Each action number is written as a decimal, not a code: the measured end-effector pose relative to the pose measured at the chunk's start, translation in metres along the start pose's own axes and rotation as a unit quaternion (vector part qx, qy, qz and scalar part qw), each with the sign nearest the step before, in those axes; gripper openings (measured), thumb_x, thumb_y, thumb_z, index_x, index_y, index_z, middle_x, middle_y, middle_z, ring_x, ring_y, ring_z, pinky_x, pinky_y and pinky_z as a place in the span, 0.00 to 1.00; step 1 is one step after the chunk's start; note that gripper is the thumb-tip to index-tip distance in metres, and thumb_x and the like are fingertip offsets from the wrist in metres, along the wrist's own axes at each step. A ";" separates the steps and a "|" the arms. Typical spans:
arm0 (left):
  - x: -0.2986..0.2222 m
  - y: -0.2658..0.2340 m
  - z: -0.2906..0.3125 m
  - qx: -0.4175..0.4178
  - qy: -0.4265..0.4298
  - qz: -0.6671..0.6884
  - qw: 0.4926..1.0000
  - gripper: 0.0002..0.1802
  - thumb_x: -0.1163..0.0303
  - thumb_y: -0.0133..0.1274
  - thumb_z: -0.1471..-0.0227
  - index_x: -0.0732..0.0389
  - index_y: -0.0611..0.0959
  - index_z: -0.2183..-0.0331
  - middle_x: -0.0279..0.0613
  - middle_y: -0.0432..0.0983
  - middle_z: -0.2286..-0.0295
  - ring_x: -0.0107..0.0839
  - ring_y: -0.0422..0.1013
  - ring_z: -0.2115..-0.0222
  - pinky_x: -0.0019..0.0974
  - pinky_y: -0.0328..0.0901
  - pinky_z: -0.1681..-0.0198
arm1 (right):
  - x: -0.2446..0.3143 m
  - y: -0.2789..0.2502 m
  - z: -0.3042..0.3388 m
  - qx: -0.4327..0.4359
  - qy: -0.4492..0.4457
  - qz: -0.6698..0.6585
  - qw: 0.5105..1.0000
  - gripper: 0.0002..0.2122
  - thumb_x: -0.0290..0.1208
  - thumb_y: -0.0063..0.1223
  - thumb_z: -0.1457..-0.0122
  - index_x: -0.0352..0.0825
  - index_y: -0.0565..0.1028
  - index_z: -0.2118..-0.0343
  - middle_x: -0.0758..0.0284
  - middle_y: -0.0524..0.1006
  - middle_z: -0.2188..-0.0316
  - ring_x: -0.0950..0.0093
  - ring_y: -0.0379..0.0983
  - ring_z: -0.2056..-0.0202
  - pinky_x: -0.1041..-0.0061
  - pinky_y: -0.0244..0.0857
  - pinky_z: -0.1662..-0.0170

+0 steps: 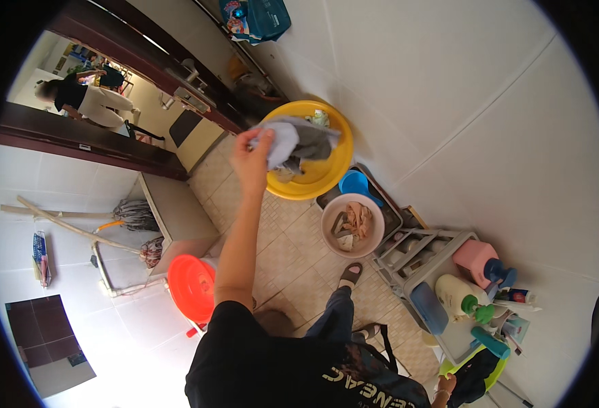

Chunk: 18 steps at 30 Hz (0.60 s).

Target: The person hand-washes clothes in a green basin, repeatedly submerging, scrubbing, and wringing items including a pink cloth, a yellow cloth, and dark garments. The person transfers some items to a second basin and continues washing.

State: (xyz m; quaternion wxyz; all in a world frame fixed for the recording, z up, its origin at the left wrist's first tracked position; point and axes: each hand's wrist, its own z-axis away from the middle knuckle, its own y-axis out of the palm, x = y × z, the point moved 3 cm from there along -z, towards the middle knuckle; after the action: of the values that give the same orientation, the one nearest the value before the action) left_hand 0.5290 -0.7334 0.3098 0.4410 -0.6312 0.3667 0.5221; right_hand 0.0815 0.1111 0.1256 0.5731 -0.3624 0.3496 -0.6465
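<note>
My left hand (250, 162) is stretched out far ahead, fingers closed on a white and grey cloth (303, 141). The cloth hangs over a large yellow basin (345, 153); motion smears it slightly, and its exact kind is unclear. Inside that basin lies a small greenish-white item (318, 118) and some other fabric, partly covered by the cloth. Low on the right, my right hand (445, 386) is closed at the rim of a lime green basin (495, 375). Dark cloth (472, 374) fills that basin, and part of the hand is hidden.
A pale pink basin (326, 228) with beige cloths stands by a blue scoop (355, 182). Right of it is a grey rack (415, 272) with pump bottles. A red basin (184, 285) and mops (136, 214) are left. Beyond the doorway (177, 95) walks another person (85, 102).
</note>
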 end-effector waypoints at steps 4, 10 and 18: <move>-0.068 -0.036 0.028 -0.102 0.201 0.238 0.945 0.11 0.82 0.64 0.51 0.64 0.79 0.65 0.35 0.76 0.69 0.19 0.70 0.72 0.24 0.67 0.67 | -0.003 0.011 -0.015 -0.010 -0.033 -0.013 0.999 0.22 0.24 0.60 0.56 0.22 0.73 0.55 0.54 0.79 0.60 0.64 0.76 0.58 0.68 0.68 0.50; -0.121 -0.076 0.086 -0.132 0.256 0.227 0.930 0.06 0.76 0.55 0.46 0.62 0.74 0.65 0.39 0.74 0.69 0.24 0.70 0.69 0.28 0.67 0.61 | 0.005 0.014 -0.018 -0.028 -0.080 -0.046 0.995 0.21 0.28 0.62 0.56 0.24 0.76 0.57 0.53 0.79 0.59 0.61 0.77 0.57 0.66 0.69 0.50; -0.166 -0.091 0.170 0.392 0.052 0.433 0.810 0.10 0.68 0.55 0.45 0.54 0.69 0.68 0.37 0.66 0.74 0.30 0.62 0.71 0.35 0.60 0.69 | 0.003 0.030 -0.009 -0.266 -0.213 -0.021 0.940 0.11 0.27 0.58 0.51 0.37 0.81 0.63 0.57 0.81 0.60 0.53 0.77 0.60 0.57 0.71 0.57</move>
State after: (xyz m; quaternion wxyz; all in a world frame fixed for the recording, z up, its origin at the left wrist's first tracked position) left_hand 0.5253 -0.5417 0.4776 0.3594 -0.2064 0.7981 0.4374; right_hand 0.0881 0.1060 0.0958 0.5032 -0.6384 0.3706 -0.4494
